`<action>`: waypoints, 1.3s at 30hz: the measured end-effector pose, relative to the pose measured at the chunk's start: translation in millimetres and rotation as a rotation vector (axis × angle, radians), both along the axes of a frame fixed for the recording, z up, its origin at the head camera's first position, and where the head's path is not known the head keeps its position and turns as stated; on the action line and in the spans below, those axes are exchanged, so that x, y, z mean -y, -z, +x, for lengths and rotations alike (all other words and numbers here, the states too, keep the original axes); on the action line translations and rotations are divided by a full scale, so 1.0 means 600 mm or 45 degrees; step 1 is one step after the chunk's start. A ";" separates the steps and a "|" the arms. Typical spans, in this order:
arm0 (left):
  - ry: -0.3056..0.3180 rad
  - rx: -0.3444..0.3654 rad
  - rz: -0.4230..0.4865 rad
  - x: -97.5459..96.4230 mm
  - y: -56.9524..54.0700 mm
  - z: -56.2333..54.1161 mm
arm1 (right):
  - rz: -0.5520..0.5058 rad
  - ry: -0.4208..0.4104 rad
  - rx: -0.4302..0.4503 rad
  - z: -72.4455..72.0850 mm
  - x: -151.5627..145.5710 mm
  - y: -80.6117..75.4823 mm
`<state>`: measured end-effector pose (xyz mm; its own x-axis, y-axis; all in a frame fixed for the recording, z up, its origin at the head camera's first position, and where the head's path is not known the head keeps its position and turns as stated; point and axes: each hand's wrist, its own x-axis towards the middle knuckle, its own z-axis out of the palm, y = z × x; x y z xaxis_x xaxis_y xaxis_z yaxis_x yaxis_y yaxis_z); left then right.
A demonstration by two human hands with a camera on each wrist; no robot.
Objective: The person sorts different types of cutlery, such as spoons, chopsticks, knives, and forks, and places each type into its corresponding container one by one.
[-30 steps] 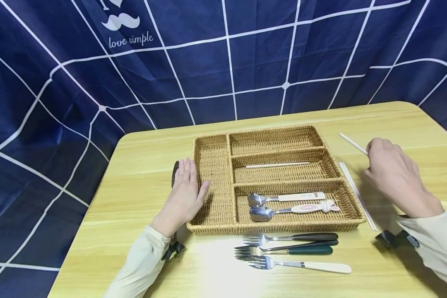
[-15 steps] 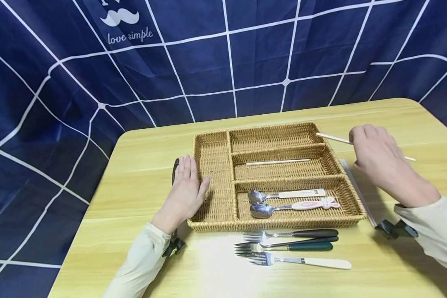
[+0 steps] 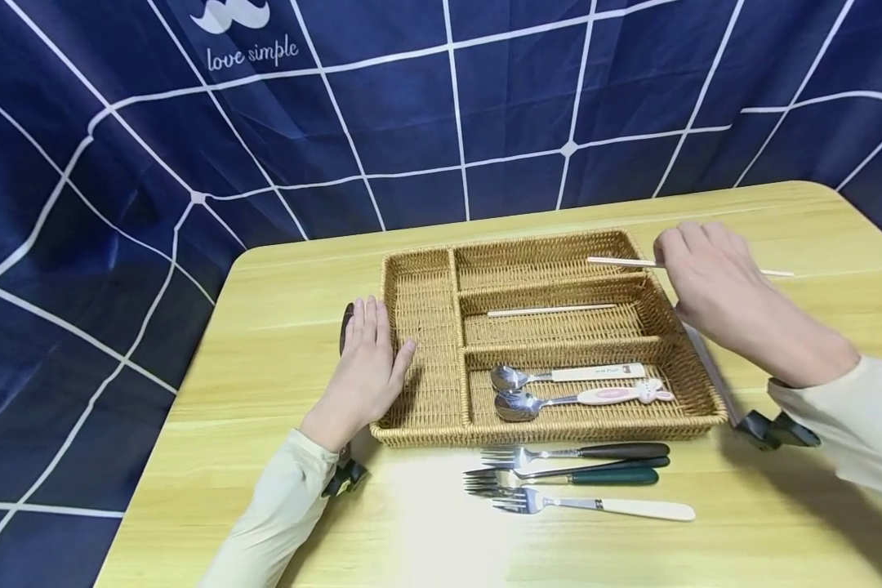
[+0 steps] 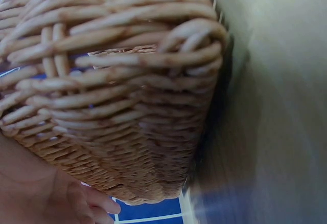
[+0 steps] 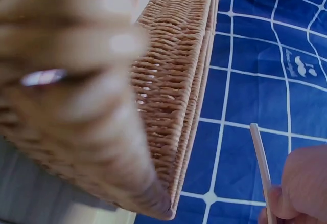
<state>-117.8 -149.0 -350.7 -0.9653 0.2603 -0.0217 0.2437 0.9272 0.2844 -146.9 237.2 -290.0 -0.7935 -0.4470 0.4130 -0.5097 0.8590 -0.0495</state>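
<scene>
My right hand (image 3: 720, 286) pinches a pale chopstick (image 3: 621, 262), its far end over the back right compartment of the wicker cutlery tray (image 3: 459, 335). In the right wrist view the chopstick (image 5: 261, 157) sticks out past the fingertips, above the tray's rim (image 5: 191, 101). My left hand (image 3: 363, 371) lies with straight fingers along the tray's left wall. A dark rounded object (image 3: 346, 327) is partly hidden behind those fingers. Another chopstick (image 3: 551, 310) lies in the middle compartment. Two spoons, one white-handled (image 3: 595, 372), one rabbit-handled (image 3: 610, 395), lie in the front compartment.
Several forks lie in front of the tray, among them a black-handled fork (image 3: 621, 451), a green-handled fork (image 3: 613, 476) and a white-handled fork (image 3: 647, 510). A long white strip (image 3: 706, 359) lies along the tray's right side. A blue grid curtain (image 3: 514, 106) hangs behind the table.
My right hand has carried the chopstick left and away from me, from the table at the right to over the tray's back right edge. The left hand stays at the tray's left wall.
</scene>
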 end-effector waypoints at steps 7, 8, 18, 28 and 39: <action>0.005 0.004 -0.004 0.000 -0.001 0.000 | -0.003 -0.081 -0.086 -0.010 0.018 -0.001; 0.006 0.001 -0.006 0.000 -0.001 0.000 | 0.001 -0.085 -0.085 -0.011 0.020 -0.003; 0.011 -0.009 0.008 0.000 0.002 -0.001 | 0.055 -0.064 0.009 -0.014 0.041 -0.031; 0.011 -0.011 0.002 0.001 0.000 -0.001 | 0.039 -0.030 0.009 -0.025 0.069 -0.037; 0.008 -0.002 0.031 -0.001 -0.002 0.002 | 0.035 -0.086 0.108 -0.046 0.082 -0.026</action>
<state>-116.4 -148.7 -349.5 -0.9637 0.2665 -0.0140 0.2496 0.9186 0.3063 -174.6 188.3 -274.3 -0.7928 -0.5108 0.3323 -0.5613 0.8245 -0.0719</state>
